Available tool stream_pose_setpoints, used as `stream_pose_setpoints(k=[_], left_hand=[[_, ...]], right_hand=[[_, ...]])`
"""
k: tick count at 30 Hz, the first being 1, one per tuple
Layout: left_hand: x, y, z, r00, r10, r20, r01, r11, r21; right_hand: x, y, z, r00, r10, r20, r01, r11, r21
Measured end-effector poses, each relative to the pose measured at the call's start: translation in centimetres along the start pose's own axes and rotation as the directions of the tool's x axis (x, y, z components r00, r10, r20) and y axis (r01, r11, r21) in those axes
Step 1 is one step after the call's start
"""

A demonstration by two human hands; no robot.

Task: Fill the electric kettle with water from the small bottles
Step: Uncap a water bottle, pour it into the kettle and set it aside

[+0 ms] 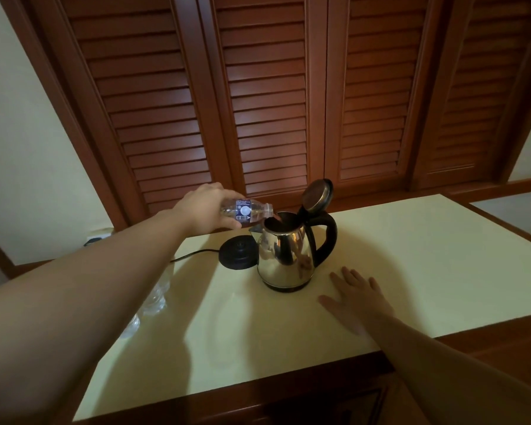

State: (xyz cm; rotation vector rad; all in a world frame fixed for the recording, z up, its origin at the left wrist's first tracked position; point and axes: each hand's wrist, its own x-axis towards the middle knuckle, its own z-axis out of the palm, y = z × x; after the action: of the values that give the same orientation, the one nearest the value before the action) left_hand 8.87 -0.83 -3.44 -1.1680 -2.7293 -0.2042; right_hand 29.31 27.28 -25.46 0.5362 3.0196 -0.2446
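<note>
Steel kettle (284,259) stands upright on the pale cream surface (426,256), off its base. Lid (317,194) hinged fully back, mouth open. Black handle faces right, spout left.

Black base (239,251) sits just left of the kettle, touching or nearly so; its cord (190,255) runs left toward a wall socket (97,239).

Left hand (207,211) reaches in from the left, fingers and thumb wrapped round a small clear bottle (247,211) with a blue label. Bottle lies near horizontal, neck at the kettle's rim. Some water visible inside; the stream itself cannot be made out.

Right hand (357,297) rests flat on the surface, fingers spread and straight, holding nothing, just right of and in front of the kettle, not touching it.

More clear bottles (157,294) stand near the left edge, partly hidden under the left forearm; count unclear.

Wide bare stretch of surface to the right of the kettle and toward the near edge. Wooden trim borders the near and right edges. Louvred wooden shutters (267,102) rise right behind the far edge.
</note>
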Motion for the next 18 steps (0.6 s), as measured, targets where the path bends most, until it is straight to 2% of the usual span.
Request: stream_pose_setpoints(k=[18], left_hand=[[0.95,0.73,-1.00,0.997,0.006,0.076,-0.012,0.997,0.082]], right_hand=[[-0.31,-0.07,-0.25,1.000,-0.002,-0.009,0.002,1.000,0.011]])
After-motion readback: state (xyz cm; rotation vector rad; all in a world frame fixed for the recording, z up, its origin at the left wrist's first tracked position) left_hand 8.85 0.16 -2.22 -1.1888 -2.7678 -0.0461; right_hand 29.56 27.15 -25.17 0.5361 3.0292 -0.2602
